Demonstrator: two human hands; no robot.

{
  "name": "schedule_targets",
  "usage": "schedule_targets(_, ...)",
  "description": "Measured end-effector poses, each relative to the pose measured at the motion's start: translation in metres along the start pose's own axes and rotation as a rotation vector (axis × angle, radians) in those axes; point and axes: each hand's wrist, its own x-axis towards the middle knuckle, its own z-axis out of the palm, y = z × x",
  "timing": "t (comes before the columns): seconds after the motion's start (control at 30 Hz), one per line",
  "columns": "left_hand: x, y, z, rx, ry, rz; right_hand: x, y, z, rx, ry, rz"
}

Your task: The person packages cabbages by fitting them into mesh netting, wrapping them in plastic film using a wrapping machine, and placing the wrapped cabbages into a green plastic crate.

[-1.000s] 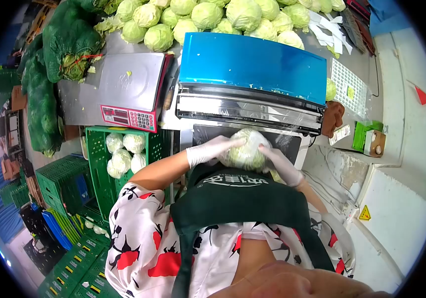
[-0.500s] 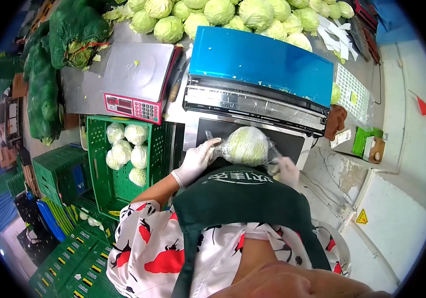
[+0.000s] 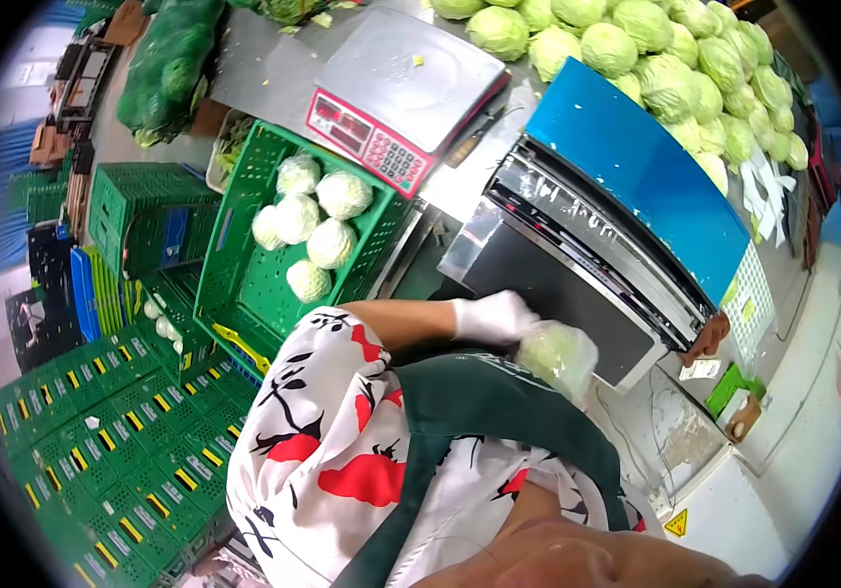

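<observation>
A white-gloved fist, my left hand, is at the near edge of the black plate on the wrapping machine. The fingers look curled on the gathered plastic film of a wrapped cabbage, though the grip itself is partly hidden. That pale green cabbage rests close against my dark green apron, its clear film shining. My right hand does not show; it may be behind the cabbage or the apron.
Left of the machine, a green crate holds several wrapped cabbages. A scale stands behind it. The machine's blue cover borders a heap of loose cabbages. Stacked green crates fill the lower left.
The view has turned, so the machine sits further right and the crate nearer the middle. The wrapped cabbage has come off the plate towards my body. My right hand has gone from sight.
</observation>
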Motion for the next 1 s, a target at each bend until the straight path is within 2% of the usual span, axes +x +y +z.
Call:
schedule_targets(0.03,0.027,0.012,-0.031,0.135,0.056,-0.044,0.008,-0.008,0.005,0.008,-0.019,-0.013)
schedule_targets(0.07,0.059,0.026,-0.061,-0.050,0.090,-0.240,0.015,-0.015,0.007,0.014,-0.026,-0.025)
schedule_targets(0.1,0.068,0.013,-0.034,-0.257,0.540,-0.228,0.024,-0.024,0.011,0.017,-0.027,-0.050)
schedule_targets(0.13,0.087,0.042,-0.079,-0.583,0.532,-0.489,0.032,-0.031,0.012,0.023,-0.005,-0.080)
schedule_targets(0.17,0.095,0.049,-0.094,-0.684,0.451,-0.630,0.035,-0.039,0.014,0.034,0.015,-0.100)
schedule_targets(0.23,0.092,0.047,-0.089,-1.130,0.474,-0.563,0.046,-0.055,0.017,0.046,0.137,-0.179)
schedule_targets(0.3,0.062,0.041,-0.081,-1.588,0.214,-0.439,0.049,-0.068,0.028,0.031,0.380,-0.340)
schedule_targets(0.33,0.048,0.040,-0.086,-1.806,0.049,-0.368,0.047,-0.081,0.039,0.130,0.463,-0.479)
schedule_targets(0.37,0.038,0.047,-0.106,-2.107,0.069,-0.612,0.045,-0.086,0.039,-0.222,0.609,-0.485)
schedule_targets(0.43,-0.005,0.014,-0.062,-2.512,0.214,-0.707,0.055,-0.089,0.037,-0.174,0.663,-0.613)
schedule_targets(0.47,-0.016,0.017,-0.078,-2.468,0.481,-0.719,0.054,-0.099,0.035,-0.163,0.623,-0.583)
schedule_targets(0.5,-0.063,-0.014,-0.039,-2.245,0.838,-0.787,0.058,-0.104,0.032,-0.058,0.582,-0.571)
schedule_targets(0.53,-0.098,-0.024,-0.043,-1.527,0.831,-0.701,0.059,-0.113,0.025,-0.046,0.538,-0.552)
schedule_targets(0.57,-0.120,-0.024,-0.079,-1.204,0.769,-0.671,0.060,-0.121,0.017,-0.034,0.491,-0.535)
schedule_targets(0.6,-0.151,-0.032,-0.093,-1.576,1.044,-0.490,0.067,-0.117,0.006,0.027,0.480,-0.557)
schedule_targets(0.67,-0.223,-0.012,-0.130,-1.362,1.498,-0.902,0.074,-0.124,-0.020,0.015,0.515,-0.574)
schedule_targets(0.7,-0.250,-0.014,-0.155,-1.220,1.493,-0.911,0.079,-0.124,-0.035,0.029,0.526,-0.590)
schedule_targets(0.73,-0.228,0.020,-0.191,-1.027,1.643,-1.054,0.078,-0.129,-0.048,0.051,0.543,-0.580)
schedule_targets(0.77,-0.265,0.020,-0.203,-0.919,1.512,-1.043,0.081,-0.131,-0.061,0.074,0.576,-0.578)
schedule_targets(0.83,-0.344,0.006,-0.214,-1.094,1.506,-1.028,0.086,-0.133,-0.087,0.156,0.621,-0.556)
schedule_targets(0.9,-0.432,-0.029,-0.222,-0.402,1.532,-1.651,0.086,-0.139,-0.114,0.132,0.677,-0.552)
schedule_targets(0.93,-0.402,-0.037,-0.234,0.190,1.252,-1.902,0.089,-0.140,-0.128,0.123,0.712,-0.561)
schedule_targets(0.97,-0.362,-0.042,-0.247,0.788,0.896,-2.023,0.093,-0.140,-0.142,0.116,0.749,-0.568)
schedule_targets(1.0,-0.317,-0.057,-0.260,0.730,0.923,-1.872,0.095,-0.144,-0.157,0.092,0.789,-0.587)
